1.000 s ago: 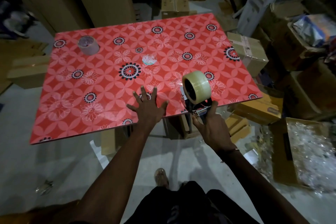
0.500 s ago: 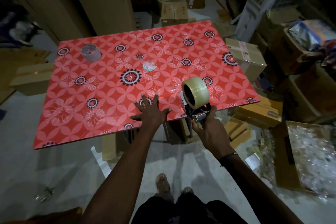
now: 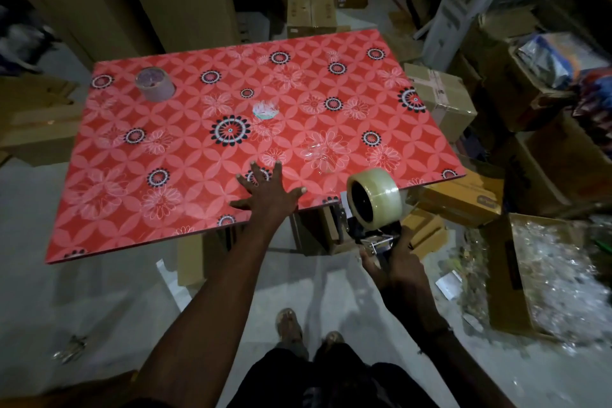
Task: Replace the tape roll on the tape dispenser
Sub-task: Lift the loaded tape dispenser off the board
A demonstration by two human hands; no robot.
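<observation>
- The table (image 3: 165, 149) has a red flowered top; it is the landmark here.
- The left hand (image 3: 270, 190) lies flat on the table's near edge, fingers spread wide, holding nothing.
- The right hand (image 3: 395, 267) is closed around the handle of the dispenser (image 3: 372, 238), just off the table's near right corner.
- A clear tape roll (image 3: 376, 197) sits on the dispenser, its top overlapping the table's near edge.
- A second, duller roll (image 3: 154, 83) stands at the table's far left corner, well apart from both hands.
- A small pale scrap (image 3: 265, 109) lies near the table's middle.
- Cardboard boxes (image 3: 440, 99) crowd the floor right of the table.
</observation>
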